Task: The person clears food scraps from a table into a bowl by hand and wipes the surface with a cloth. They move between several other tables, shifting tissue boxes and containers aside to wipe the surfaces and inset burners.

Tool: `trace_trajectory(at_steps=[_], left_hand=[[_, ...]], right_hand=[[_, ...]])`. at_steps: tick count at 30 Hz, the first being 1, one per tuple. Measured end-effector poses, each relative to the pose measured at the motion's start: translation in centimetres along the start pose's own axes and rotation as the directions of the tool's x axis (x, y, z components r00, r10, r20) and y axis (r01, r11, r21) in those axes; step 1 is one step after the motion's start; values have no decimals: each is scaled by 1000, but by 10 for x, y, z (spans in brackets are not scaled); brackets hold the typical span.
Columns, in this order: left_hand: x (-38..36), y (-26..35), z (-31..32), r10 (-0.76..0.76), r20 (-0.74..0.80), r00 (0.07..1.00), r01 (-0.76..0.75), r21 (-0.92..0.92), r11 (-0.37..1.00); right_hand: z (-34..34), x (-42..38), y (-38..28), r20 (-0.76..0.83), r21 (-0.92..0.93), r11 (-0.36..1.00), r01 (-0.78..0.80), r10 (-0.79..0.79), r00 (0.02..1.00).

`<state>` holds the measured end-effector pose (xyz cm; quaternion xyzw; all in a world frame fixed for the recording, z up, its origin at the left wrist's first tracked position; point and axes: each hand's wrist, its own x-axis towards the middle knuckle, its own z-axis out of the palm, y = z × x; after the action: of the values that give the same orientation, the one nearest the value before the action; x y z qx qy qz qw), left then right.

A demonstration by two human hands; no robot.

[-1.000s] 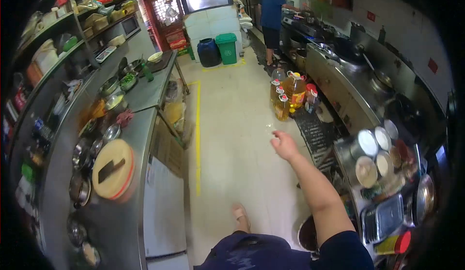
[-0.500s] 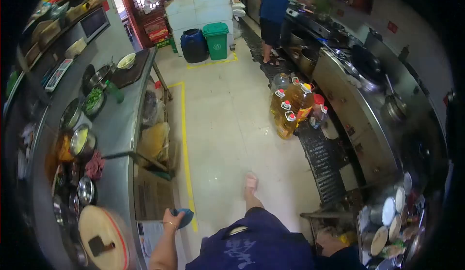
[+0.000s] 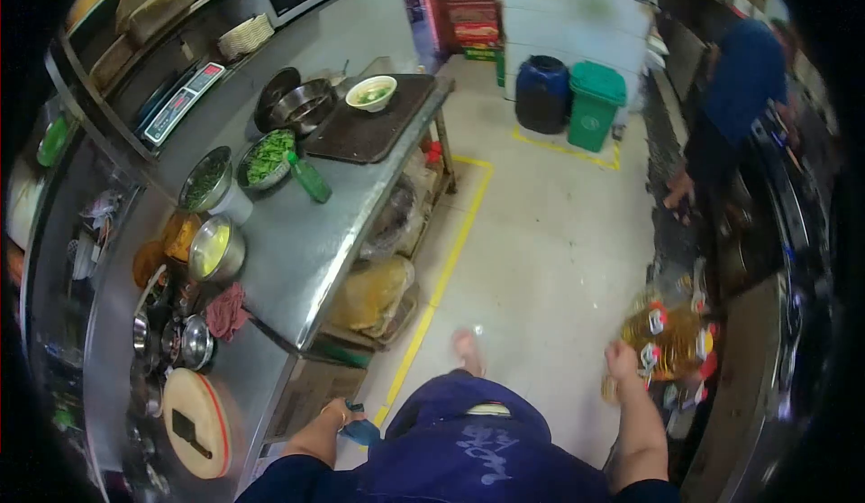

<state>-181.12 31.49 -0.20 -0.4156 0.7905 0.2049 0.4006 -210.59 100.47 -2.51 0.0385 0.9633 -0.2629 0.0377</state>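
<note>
My left hand (image 3: 339, 413) is closed around a bunched blue cloth (image 3: 362, 431), low beside the counter's near end. My right hand (image 3: 621, 359) is raised with its fingers curled, and nothing shows in it. Behind that hand, in this view, stand several large jugs of yellow oil (image 3: 674, 336) on the floor. On the near counter to my left, a cleaver (image 3: 186, 429) lies on a round wooden chopping board (image 3: 213, 420).
A steel counter (image 3: 279, 273) on the left bears a green bottle (image 3: 309, 178), a bowl of chopped greens (image 3: 268, 159) and a dark tray (image 3: 356, 140). Ahead stand a blue barrel (image 3: 541, 96) and a green bin (image 3: 596, 106). Another person (image 3: 741, 79) is at the stove, right.
My view has turned left and moved forward along the counter. My right hand has come up into clear sight. The blue cloth is still in my left hand.
</note>
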Motion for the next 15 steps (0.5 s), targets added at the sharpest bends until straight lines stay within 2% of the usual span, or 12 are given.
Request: trace_trajectory(at_steps=[1,3,5,6,7,8,9,10,12,14,15], left_hand=[[17,12,-4,-10,-40,999,10,4,1000],[54,53,-21,-69,-102,992,72,24,997],[106,100,-44,-80,14,997,78,64,995],[131,129,-60,-78,79,994,72,79,994],[147,162,-75,-34,99,995,29,60,998],[160,203,-95,59,70,996,-60,23,998],[162,257,-132,161,29,987,-161,-16,987],[164,311,-176,253,-22,967,-254,-31,967],[231,405,-216,308,-22,951,-302,149,942],[256,514,-286,431,-20,902,-426,118,897],[268,569,-315,520,-76,851,-510,119,852]], right_hand=[[-19,59,-50,7,1,1000,-23,23,1000],[-27,155,-107,10,118,993,7,-8,1000],[-14,236,-148,-10,255,965,62,-62,998],[1,265,-152,-6,340,937,85,-88,996],[50,302,-110,-47,326,937,125,-116,992],[41,309,-132,140,148,985,84,-105,985],[43,321,-141,349,-91,996,20,13,937],[40,327,-142,494,-203,975,93,20,869],[61,345,-105,607,-188,982,-34,144,782],[59,356,-83,423,-186,945,-269,324,846],[67,363,-46,436,-99,892,-440,437,787]])
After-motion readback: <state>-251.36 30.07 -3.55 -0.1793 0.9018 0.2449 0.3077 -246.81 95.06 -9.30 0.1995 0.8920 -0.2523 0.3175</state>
